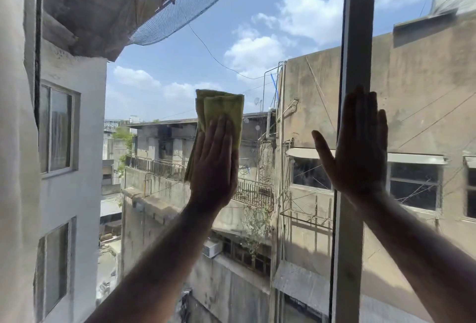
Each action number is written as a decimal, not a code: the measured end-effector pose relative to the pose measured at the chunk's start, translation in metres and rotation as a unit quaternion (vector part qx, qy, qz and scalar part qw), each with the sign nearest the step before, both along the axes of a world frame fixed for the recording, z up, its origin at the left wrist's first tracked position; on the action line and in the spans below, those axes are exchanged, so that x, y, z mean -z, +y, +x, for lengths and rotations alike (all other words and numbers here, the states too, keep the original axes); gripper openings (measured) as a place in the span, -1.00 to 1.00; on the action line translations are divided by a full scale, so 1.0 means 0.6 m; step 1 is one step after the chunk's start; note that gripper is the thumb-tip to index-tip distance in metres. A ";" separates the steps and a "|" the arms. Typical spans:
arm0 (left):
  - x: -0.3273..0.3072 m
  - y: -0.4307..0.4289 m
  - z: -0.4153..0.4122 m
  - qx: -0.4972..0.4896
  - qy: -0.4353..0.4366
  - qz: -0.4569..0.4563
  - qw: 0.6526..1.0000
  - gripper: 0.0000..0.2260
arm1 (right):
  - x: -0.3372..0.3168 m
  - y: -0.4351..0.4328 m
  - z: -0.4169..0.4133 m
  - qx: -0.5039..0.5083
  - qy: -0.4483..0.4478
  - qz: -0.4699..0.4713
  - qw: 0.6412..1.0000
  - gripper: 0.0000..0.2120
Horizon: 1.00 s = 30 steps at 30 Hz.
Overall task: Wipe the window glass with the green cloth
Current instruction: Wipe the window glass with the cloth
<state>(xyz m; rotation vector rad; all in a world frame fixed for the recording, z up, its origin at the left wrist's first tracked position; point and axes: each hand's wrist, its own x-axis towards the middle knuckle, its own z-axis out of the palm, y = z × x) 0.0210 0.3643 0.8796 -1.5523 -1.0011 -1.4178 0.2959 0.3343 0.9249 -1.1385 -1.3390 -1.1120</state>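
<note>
A folded green cloth (224, 110) lies flat against the window glass (167, 78) near the middle of the pane. My left hand (215, 160) presses it to the glass with flat, straight fingers, covering its lower half. My right hand (356, 147) rests open, palm forward, fingers spread, across the grey vertical window frame (356, 26) and the pane to its right. Both forearms reach up from the bottom of the view.
The grey frame bar divides the window into a wide left pane and a narrower right pane (425, 91). A white wall edge (15, 142) borders the left side. Outside are concrete buildings, netting and sky.
</note>
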 end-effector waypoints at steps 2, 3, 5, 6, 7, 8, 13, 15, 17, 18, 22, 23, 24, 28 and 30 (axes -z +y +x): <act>0.095 -0.005 0.002 0.006 0.013 -0.028 0.999 -0.50 | 0.000 0.001 0.001 0.001 0.003 -0.001 1.000 -0.18; 0.141 -0.009 -0.001 0.004 0.022 -0.048 0.999 -0.49 | 0.000 0.001 0.001 0.000 0.002 -0.002 1.000 -0.17; 0.199 -0.013 -0.015 0.003 0.055 -0.069 0.996 -0.47 | 0.000 0.001 0.001 -0.001 0.002 -0.003 1.000 -0.17; 0.203 -0.010 -0.025 0.004 0.075 -0.070 0.995 -0.47 | 0.000 0.001 0.001 0.000 0.004 -0.002 1.000 -0.17; 0.195 -0.008 -0.032 0.003 0.094 -0.069 0.993 -0.48 | 0.000 0.002 0.000 0.000 0.005 0.000 1.000 -0.17; 0.178 -0.008 -0.035 0.001 0.107 -0.067 0.992 -0.49 | 0.001 0.004 0.000 0.000 0.004 0.001 1.000 -0.17; -0.030 -0.006 -0.014 -0.013 0.056 -0.026 0.998 -0.50 | 0.001 0.007 0.003 0.005 -0.001 0.002 1.000 -0.17; -0.130 -0.005 -0.001 -0.012 0.010 -0.019 1.000 -0.49 | 0.000 0.007 0.003 0.006 0.000 0.000 1.000 -0.17; -0.195 -0.004 0.007 -0.013 -0.018 -0.019 1.000 -0.48 | 0.000 0.007 0.002 0.007 0.000 -0.002 1.000 -0.17; -0.208 -0.001 0.011 -0.017 -0.028 -0.018 0.999 -0.48 | 0.000 0.007 0.003 0.008 -0.001 -0.002 1.000 -0.17; -0.145 -0.007 0.028 -0.014 -0.023 -0.012 1.000 -0.49 | 0.000 0.004 0.003 0.010 -0.002 0.001 1.000 -0.17; -0.108 -0.009 0.033 -0.006 -0.009 -0.014 1.000 -0.49 | 0.000 0.005 0.003 0.010 -0.003 0.001 1.000 -0.17; -0.066 -0.012 0.036 0.002 0.006 -0.020 1.000 -0.49 | 0.000 0.006 0.002 0.010 -0.004 0.002 1.000 -0.17; 0.123 -0.029 0.048 0.012 0.048 -0.058 0.997 -0.47 | 0.002 0.006 0.002 0.011 0.002 0.009 1.000 -0.18; 0.177 -0.037 0.047 0.001 0.078 -0.072 0.994 -0.47 | 0.000 0.004 0.001 0.011 0.001 0.008 1.000 -0.18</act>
